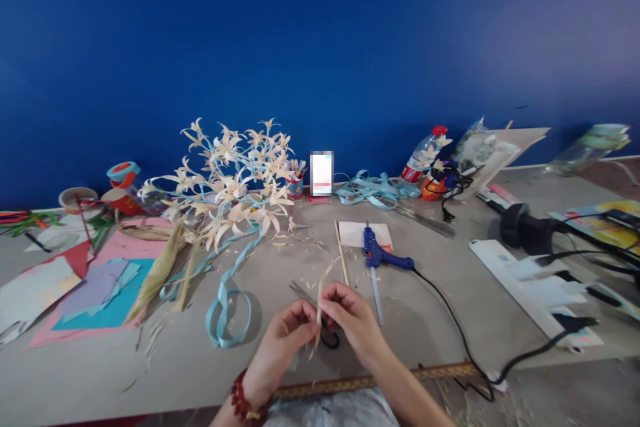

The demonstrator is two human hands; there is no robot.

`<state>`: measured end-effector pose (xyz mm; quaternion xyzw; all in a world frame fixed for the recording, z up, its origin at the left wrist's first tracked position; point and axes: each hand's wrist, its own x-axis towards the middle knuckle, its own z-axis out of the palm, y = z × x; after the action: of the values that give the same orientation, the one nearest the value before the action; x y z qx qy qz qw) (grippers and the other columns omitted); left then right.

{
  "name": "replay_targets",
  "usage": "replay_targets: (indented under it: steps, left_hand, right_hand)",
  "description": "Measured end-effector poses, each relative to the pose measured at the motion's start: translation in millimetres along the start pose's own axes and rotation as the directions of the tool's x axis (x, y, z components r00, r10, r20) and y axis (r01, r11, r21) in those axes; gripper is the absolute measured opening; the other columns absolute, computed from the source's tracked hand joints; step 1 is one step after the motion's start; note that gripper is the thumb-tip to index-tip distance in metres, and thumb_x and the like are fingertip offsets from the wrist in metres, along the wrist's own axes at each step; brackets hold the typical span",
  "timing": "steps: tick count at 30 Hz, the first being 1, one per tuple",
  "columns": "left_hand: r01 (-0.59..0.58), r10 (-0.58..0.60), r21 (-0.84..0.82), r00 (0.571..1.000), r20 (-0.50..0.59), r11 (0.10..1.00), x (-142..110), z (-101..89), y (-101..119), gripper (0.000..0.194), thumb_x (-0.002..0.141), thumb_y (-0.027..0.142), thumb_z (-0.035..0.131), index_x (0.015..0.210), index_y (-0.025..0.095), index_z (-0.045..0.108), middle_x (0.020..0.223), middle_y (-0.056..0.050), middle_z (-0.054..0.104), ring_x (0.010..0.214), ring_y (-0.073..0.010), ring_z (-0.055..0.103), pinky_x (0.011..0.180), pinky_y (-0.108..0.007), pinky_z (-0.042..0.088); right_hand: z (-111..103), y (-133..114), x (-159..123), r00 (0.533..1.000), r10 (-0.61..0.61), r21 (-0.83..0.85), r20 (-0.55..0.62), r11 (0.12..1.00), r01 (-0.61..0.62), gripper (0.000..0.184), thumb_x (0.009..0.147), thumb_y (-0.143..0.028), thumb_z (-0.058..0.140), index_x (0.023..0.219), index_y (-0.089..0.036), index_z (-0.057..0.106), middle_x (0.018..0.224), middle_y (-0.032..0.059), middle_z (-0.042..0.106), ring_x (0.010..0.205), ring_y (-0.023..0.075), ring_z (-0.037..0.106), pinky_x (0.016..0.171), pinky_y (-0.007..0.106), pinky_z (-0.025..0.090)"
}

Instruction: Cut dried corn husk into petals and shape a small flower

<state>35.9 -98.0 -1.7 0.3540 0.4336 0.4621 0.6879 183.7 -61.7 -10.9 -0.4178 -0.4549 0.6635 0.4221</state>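
Left hand point(295, 331) and right hand point(350, 315) pinch pale strip point(319, 293) between fingertips, above table point(180, 377) near its front edge. Scissors point(304, 291) lie just under. Along back edge: cup point(295, 188) with slim sticks point(299, 166) standing inside; red-capped bottle point(417, 161), tilted, contents unclear. Toward back right corner: clear jar point(585, 150), leaning, contents too blurred to tell.

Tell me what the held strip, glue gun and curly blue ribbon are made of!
Held strip: probably dried husk or leaf, matte, being thin and straw-coloured.
Glue gun: likely hard plastic, smooth, judging by its evenly blue, moulded-looking body.
Curly blue ribbon: fabric or plastic, smooth-looking; its loops can't settle which.
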Motion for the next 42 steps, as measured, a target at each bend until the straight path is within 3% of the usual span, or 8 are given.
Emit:
replay_targets:
  steps: [7,10,14,20,24,31,35,42]
  left_hand:
    - [-0.061,0.059,-0.018,0.995,-0.083,0.998,5.0,-6.7,-8.0,0.02,0.079,0.029,0.07,0.07,0.016,0.059,0.059,0.003,0.053,0.057,-0.0092,0.045,0.058,-0.02,0.035]
    - [-0.086,0.081,-0.025,0.987,-0.136,0.996,6.2,-14.4,-11.7,0.018,0.08,0.028,0.069,0.07,0.016,0.059,0.059,0.003,0.053,0.056,-0.0092,0.044,0.058,-0.02,0.035]
    - [-0.101,0.096,-0.016,0.975,-0.198,0.995,8.3,-21.8,-13.5,0.018,0.081,0.028,0.068,0.07,0.016,0.059,0.057,0.003,0.053,0.056,-0.0094,0.044,0.057,-0.02,0.035]
    - [-0.099,0.073,-0.104,0.972,-0.224,0.99,9.2,-23.0,-10.3,0.018,0.078,0.028,0.07,0.07,0.016,0.06,0.061,0.002,0.055,0.057,-0.0097,0.045,0.056,-0.02,0.036]
    - [-0.127,0.097,-0.113,0.966,-0.24,0.985,6.4,-23.6,-8.6,0.019,0.079,0.029,0.07,0.069,0.016,0.06,0.065,0.001,0.056,0.06,-0.0104,0.046,0.058,-0.02,0.037]
    - [-0.18,0.146,-0.103,0.95,-0.276,0.978,7.1,-26.2,-8.4,0.02,0.079,0.03,0.07,0.068,0.017,0.059,0.073,0.0,0.056,0.068,-0.0122,0.048,0.063,-0.021,0.038]
    - [-0.203,0.178,-0.069,0.947,-0.267,0.977,9.0,-24.0,-8.0,0.016,0.08,0.027,0.068,0.071,0.017,0.061,0.08,-0.001,0.058,0.07,-0.0122,0.049,0.065,-0.021,0.038]
    - [-0.184,0.159,-0.102,0.964,-0.212,0.978,9.2,-20.4,-9.9,0.015,0.08,0.024,0.067,0.069,0.016,0.061,0.073,-0.002,0.06,0.07,-0.0142,0.051,0.067,-0.024,0.039]
  right_hand:
    - [-13.1,0.7,-0.4,0.996,-0.081,-0.381,0.047,0.92,0.093,0.029,0.089,-0.045,0.054,0.077,-0.019,0.056,0.064,-0.0029,0.051,0.055,0.012,0.049,0.052,0.022,0.039]
    - [-25.7,-1.0,-10.3,0.983,-0.152,-0.778,0.101,0.604,0.174,0.017,0.088,-0.037,0.058,0.083,-0.021,0.058,0.078,0.001,0.061,0.071,0.0173,0.058,0.062,0.025,0.041]
    - [-31.5,-0.5,-23.4,0.989,-0.042,-0.964,0.139,0.224,0.145,0.017,0.082,-0.024,0.063,0.098,-0.021,0.059,0.101,0.0054,0.065,0.081,0.0216,0.065,0.066,0.027,0.043]
    - [-20.8,-6.2,-20.9,0.994,0.025,-0.993,0.11,0.043,0.109,0.014,0.082,-0.023,0.061,0.096,-0.021,0.062,0.098,0.0072,0.069,0.084,0.0249,0.067,0.067,0.028,0.044]
    - [-25.7,-9.5,-17.2,0.997,0.012,-0.979,0.074,0.192,0.071,0.009,0.081,-0.023,0.059,0.09,-0.021,0.062,0.091,0.0066,0.071,0.084,0.0256,0.068,0.071,0.03,0.045]
    - [-40.0,17.0,-22.9,0.986,0.152,-0.472,0.066,0.876,-0.103,0.023,0.081,-0.043,0.057,0.084,-0.021,0.049,0.065,-0.0046,0.056,0.045,0.0099,0.053,0.041,0.019,0.041]
    - [-30.4,21.6,-29.3,0.938,0.318,-0.276,0.138,0.922,-0.272,0.03,0.075,-0.046,0.062,0.076,-0.021,0.046,0.059,-0.0078,0.052,0.036,0.0048,0.041,0.032,0.015,0.034]
    - [-16.5,8.0,-29.6,0.9,0.411,-0.313,0.143,0.882,-0.353,0.024,0.068,-0.037,0.066,0.071,-0.02,0.05,0.054,-0.0084,0.055,0.036,0.0036,0.04,0.03,0.013,0.03]
